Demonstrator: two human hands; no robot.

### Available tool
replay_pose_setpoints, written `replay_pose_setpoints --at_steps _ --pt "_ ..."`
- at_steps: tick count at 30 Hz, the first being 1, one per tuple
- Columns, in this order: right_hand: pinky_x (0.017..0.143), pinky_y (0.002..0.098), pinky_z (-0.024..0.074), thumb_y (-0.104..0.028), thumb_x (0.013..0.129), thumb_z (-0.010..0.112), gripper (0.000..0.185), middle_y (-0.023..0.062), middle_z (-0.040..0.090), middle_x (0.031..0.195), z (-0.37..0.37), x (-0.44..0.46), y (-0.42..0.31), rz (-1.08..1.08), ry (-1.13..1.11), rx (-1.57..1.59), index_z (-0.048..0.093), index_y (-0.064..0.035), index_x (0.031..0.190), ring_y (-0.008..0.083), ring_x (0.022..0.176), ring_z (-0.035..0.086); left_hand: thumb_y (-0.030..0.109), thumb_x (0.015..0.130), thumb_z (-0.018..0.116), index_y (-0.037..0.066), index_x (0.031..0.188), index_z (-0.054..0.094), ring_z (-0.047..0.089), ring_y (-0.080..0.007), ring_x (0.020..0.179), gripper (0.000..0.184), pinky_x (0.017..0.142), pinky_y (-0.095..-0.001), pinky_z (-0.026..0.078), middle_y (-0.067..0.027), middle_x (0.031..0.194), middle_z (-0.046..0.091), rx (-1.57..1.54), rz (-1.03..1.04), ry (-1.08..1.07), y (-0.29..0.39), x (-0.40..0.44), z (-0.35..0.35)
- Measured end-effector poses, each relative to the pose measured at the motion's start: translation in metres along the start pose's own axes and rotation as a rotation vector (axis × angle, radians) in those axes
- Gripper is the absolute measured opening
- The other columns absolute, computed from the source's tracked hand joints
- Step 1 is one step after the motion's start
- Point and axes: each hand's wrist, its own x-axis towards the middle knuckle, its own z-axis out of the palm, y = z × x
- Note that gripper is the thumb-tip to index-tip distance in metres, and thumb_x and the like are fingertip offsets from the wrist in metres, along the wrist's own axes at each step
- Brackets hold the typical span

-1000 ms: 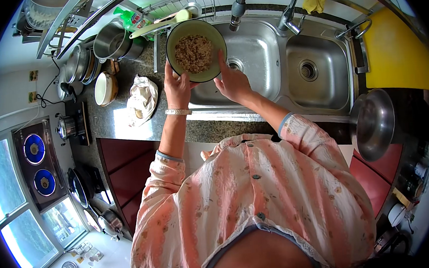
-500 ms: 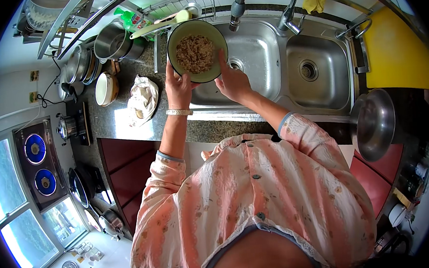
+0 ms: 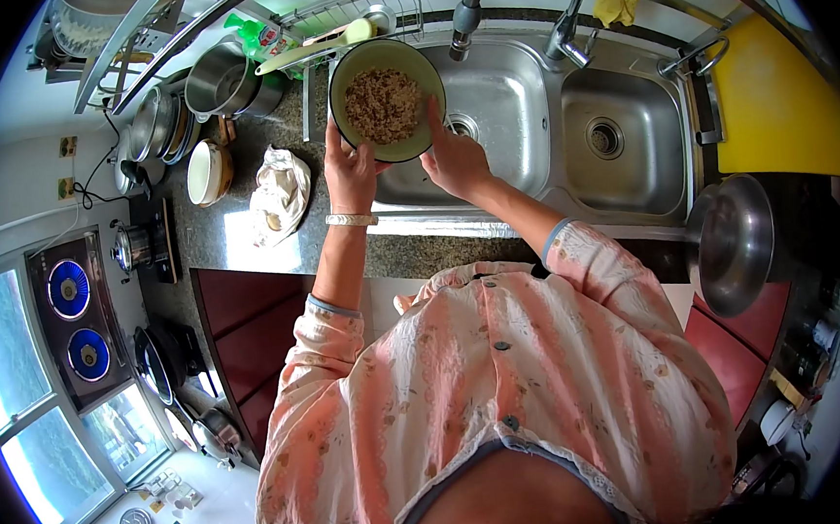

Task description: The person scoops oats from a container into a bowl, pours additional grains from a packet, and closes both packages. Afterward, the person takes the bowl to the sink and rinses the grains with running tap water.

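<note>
Between both hands I hold a round pale-green bowl (image 3: 420, 145) with a dark rim, over the left edge of the larger sink basin. Brown grains (image 3: 382, 104), perhaps rice, cover the bottom of the bowl. My left hand (image 3: 349, 170) grips the near left side, thumb at the rim; its other fingers are partly hidden beneath. On the right side, my right hand (image 3: 456, 157) is closed on the bowl's wall, with a thumb or finger along the inside. A bracelet circles my left wrist.
The double steel sink (image 3: 505, 90) has a faucet (image 3: 463, 35) above it. Left on the counter lie a crumpled white cloth (image 3: 280, 189), a cream pot (image 3: 207, 173) and a steel pot (image 3: 220, 81). A green bottle (image 3: 258, 40) stands behind. At right are a wok (image 3: 735, 245) and a yellow board (image 3: 773, 91).
</note>
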Motion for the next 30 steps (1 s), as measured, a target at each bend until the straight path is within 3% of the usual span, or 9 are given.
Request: replay_pose_setpoints --at_steps 4,10,11,13,23,26,28,30 --pt "0.05 0.0438 0.0491 -0.02 0.084 0.058 0.09 0.0226 0.061 0.103 0.003 0.001 0.001 -0.023 0.01 0.003 -0.003 0.0049 0.144 0.0336 0.06 0.062 -0.006 0.084 0.046 0.002 0.142 0.022 0.068 -0.0224 0.08 0.063 0.058 -0.0293 0.061 -0.0188 0.113 0.058 -0.028 -0.014 0.0 0.002 0.0 0.0" --pt "0.05 0.043 0.0498 -0.021 0.085 0.056 0.087 0.0234 0.059 0.11 0.004 0.002 0.0 -0.011 -0.02 -0.023 -0.002 0.0051 0.144 0.0332 0.061 0.062 -0.006 0.083 0.046 0.002 0.142 0.024 0.068 -0.0223 0.08 0.063 0.057 -0.0289 0.061 -0.0188 0.116 0.058 0.014 -0.008 -0.01 0.002 0.001 -0.002" --pt "0.05 0.043 0.0498 -0.021 0.085 0.056 0.087 0.0234 0.059 0.11 0.004 0.002 0.0 -0.011 -0.02 -0.023 -0.002 0.0051 0.144 0.0332 0.061 0.062 -0.006 0.083 0.046 0.002 0.141 0.024 0.068 -0.0223 0.08 0.063 0.057 -0.0288 0.061 -0.019 0.116 0.058 0.008 -0.012 -0.008 0.002 0.001 -0.002" --pt "0.048 0.0411 0.0483 -0.019 0.087 0.052 0.079 0.0154 0.064 0.078 0.001 0.001 -0.002 -0.011 -0.028 -0.046 0.004 0.0095 0.143 0.0278 0.057 0.062 -0.006 0.083 0.046 0.002 0.142 0.024 0.068 -0.0224 0.08 0.063 0.057 -0.0287 0.061 -0.0191 0.116 0.058 0.017 -0.011 -0.01 0.001 0.001 -0.002" --pt "0.051 0.0412 0.0495 -0.02 0.087 0.052 0.079 0.0168 0.063 0.09 -0.004 0.0 -0.007 -0.035 0.016 -0.03 0.004 0.0087 0.144 0.0281 0.064 0.064 -0.006 0.083 0.046 0.002 0.142 0.025 0.068 -0.0218 0.079 0.063 0.056 -0.0282 0.061 -0.0187 0.113 0.059 -0.013 -0.007 0.019 0.003 0.0 -0.001" --pt "0.051 0.0414 0.0494 -0.02 0.087 0.052 0.08 0.0168 0.063 0.091 -0.012 0.0 -0.011 0.033 -0.092 -0.048 0.005 0.0082 0.144 0.0283 0.063 0.064 -0.006 0.083 0.046 0.002 0.141 0.025 0.068 -0.0214 0.078 0.062 0.056 -0.0282 0.061 -0.0178 0.109 0.06 0.026 -0.012 0.0 0.003 0.0 -0.002" --pt "0.05 0.0442 0.0485 -0.019 0.082 0.059 0.089 0.02 0.063 0.087 -0.005 -0.001 -0.006 0.03 -0.038 -0.005 -0.001 0.0027 0.145 0.034 0.06 0.062 -0.005 0.083 0.046 0.002 0.141 0.025 0.068 -0.0213 0.077 0.062 0.056 -0.0284 0.061 -0.0177 0.108 0.061 0.023 -0.015 -0.008 0.0 0.001 -0.003" --pt "0.052 0.0445 0.049 -0.019 0.083 0.059 0.09 0.0202 0.063 0.093 -0.002 -0.001 -0.001 0.026 -0.046 -0.016 -0.001 0.0023 0.145 0.0341 0.062 0.062 -0.005 0.083 0.046 0.001 0.14 0.025 0.068 -0.0212 0.077 0.061 0.056 -0.0285 0.061 -0.0175 0.106 0.061 0.02 -0.019 -0.014 -0.002 0.0 -0.003"
